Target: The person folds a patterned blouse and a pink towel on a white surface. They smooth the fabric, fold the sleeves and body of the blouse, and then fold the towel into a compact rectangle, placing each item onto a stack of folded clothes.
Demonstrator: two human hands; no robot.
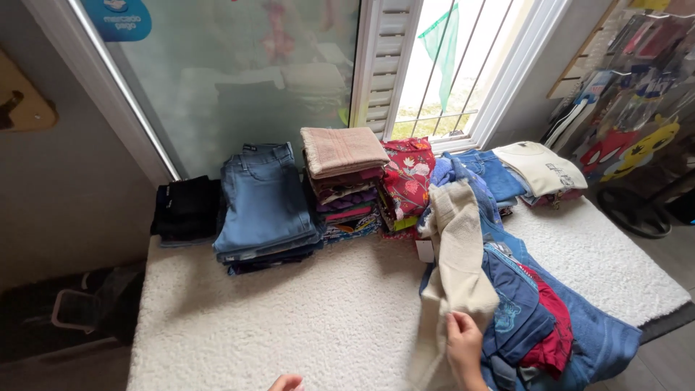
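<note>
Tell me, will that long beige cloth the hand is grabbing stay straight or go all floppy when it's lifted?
Probably floppy: the beige cloth already drapes in soft folds over the pile of blue and red clothes. It looks thick and knitted, so likely a bit weighty yet easy to grip for the right hand. It shouldn't roll or break.

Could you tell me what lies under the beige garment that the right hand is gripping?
Blue and red clothes lie beneath the beige garment; whatever lies deeper is covered.

A soft white bed [326, 311] holds neat piles of folded jeans [264, 206], towels [344, 181] and a messy heap of clothes [507, 289].
</note>
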